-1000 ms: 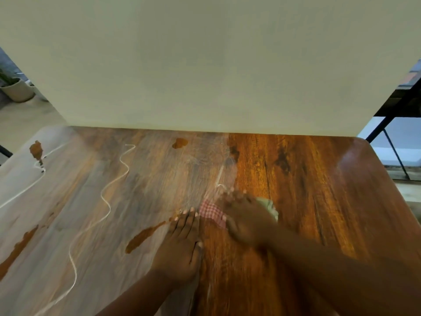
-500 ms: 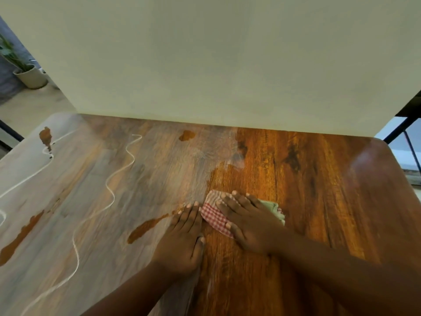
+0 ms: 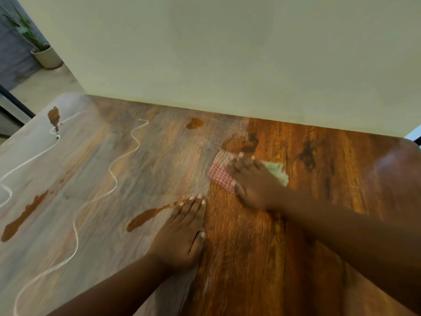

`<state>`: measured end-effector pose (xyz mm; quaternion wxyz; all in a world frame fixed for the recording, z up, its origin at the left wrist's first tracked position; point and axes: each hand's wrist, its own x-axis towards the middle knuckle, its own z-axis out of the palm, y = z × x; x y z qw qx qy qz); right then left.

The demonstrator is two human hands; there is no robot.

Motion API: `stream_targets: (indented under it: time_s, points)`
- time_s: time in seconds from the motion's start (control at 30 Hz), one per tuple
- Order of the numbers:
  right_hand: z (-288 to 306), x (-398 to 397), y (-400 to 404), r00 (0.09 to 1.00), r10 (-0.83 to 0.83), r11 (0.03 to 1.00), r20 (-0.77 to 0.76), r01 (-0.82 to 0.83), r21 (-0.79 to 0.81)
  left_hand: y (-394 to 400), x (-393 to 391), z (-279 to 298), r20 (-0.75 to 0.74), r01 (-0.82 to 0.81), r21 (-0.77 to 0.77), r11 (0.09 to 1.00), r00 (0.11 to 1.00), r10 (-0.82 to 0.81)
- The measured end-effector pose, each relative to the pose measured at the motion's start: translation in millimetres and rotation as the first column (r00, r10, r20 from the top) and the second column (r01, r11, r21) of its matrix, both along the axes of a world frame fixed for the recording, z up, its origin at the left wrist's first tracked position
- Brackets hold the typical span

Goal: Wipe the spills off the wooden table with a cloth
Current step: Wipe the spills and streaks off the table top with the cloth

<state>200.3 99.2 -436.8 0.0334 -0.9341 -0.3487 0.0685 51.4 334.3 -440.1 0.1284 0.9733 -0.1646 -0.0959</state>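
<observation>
My right hand (image 3: pixel 255 183) presses flat on a red-checked and green cloth (image 3: pixel 218 175) in the middle of the wooden table (image 3: pixel 319 224), fingers spread over it. My left hand (image 3: pixel 182 233) lies palm down on the table nearer to me, fingers together, holding nothing. A brown spill streak (image 3: pixel 145 217) runs left from its fingertips. More brown spills lie at the far middle (image 3: pixel 194 123), the far left (image 3: pixel 53 115) and the near left (image 3: pixel 22 217). Thin white wavy lines (image 3: pixel 114 179) cross the table's left half.
A pale wall (image 3: pixel 227 53) rises straight behind the table's far edge. A potted plant (image 3: pixel 45 55) stands on the floor at far left. The table's rounded right corner (image 3: pixel 405 151) is at the right.
My right hand has slid the cloth away from me and to the right, off from my left hand. The left hand stays put. The camera has turned a little to the left.
</observation>
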Motion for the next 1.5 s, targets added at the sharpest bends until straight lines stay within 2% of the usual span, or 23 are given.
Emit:
stream_targets:
  time_s: [0.07, 0.13, 0.33, 0.43, 0.53, 0.67, 0.73, 0.93, 1.1, 1.17, 1.33, 1.5]
  points:
    - [-2.1, -5.4, -8.2, 0.994, 0.106, 0.994, -0.027, -0.107, -0.007, 0.1, 0.7, 0.2, -0.005, 0.003, 0.011, 1.0, 1.0, -0.003]
    - [0.0, 15.9, -9.5, 0.992, 0.124, 0.992, -0.034, -0.125, -0.022, 2.0, 0.6, -0.7, 0.001, 0.007, 0.014, 1.0, 1.0, -0.007]
    - [8.3, 121.3, -4.4, 0.996, -0.077, 0.996, 0.033, 0.079, -0.05, 2.6, 2.6, -2.9, 0.033, 0.021, -0.022, 1.0, 0.999, -0.02]
    - [8.5, 150.1, 0.6, 0.991, -0.131, 0.988, 0.032, 0.133, -0.083, 0.7, 2.8, 0.0, 0.028, 0.024, -0.007, 1.0, 0.999, -0.023]
    - [3.4, 141.4, 3.5, 0.988, -0.148, 0.987, 0.036, 0.15, -0.064, 0.9, 2.5, 3.1, 0.013, 0.02, -0.001, 1.0, 1.0, -0.02]
    - [0.5, 102.9, -9.7, 0.995, 0.091, 0.995, 0.032, -0.089, -0.046, 1.8, 1.3, 2.0, 0.005, 0.02, -0.002, 1.0, 1.0, -0.02]
    - [3.9, 103.6, -15.4, 0.989, 0.146, 0.989, 0.009, -0.145, -0.028, 2.1, 1.8, 2.2, 0.01, 0.017, -0.009, 1.0, 1.0, -0.017]
    - [7.1, 161.6, -2.8, 0.989, -0.09, 0.995, 0.119, 0.083, 0.063, 2.4, 0.6, 2.2, 0.013, 0.008, -0.042, 0.999, 1.0, -0.008]
    - [7.6, 166.1, 9.0, 0.971, -0.182, 0.983, 0.155, 0.18, 0.028, 1.7, 0.8, 4.4, 0.011, 0.016, -0.047, 0.999, 1.0, -0.015]
    - [3.7, 153.7, 10.8, 0.978, -0.176, 0.984, 0.108, 0.177, -0.003, 0.8, 0.3, 5.1, 0.004, 0.013, -0.044, 0.999, 1.0, -0.013]
    - [-6.2, 124.7, 7.4, 0.998, -0.022, 1.0, 0.05, 0.023, -0.015, 2.1, 0.9, 5.8, 0.017, 0.011, -0.053, 0.999, 1.0, -0.01]
    - [-3.1, 152.5, 15.8, 0.994, -0.092, 0.996, 0.053, 0.093, -0.012, 0.8, 0.7, 5.3, 0.036, 0.018, -0.049, 0.999, 0.999, -0.017]
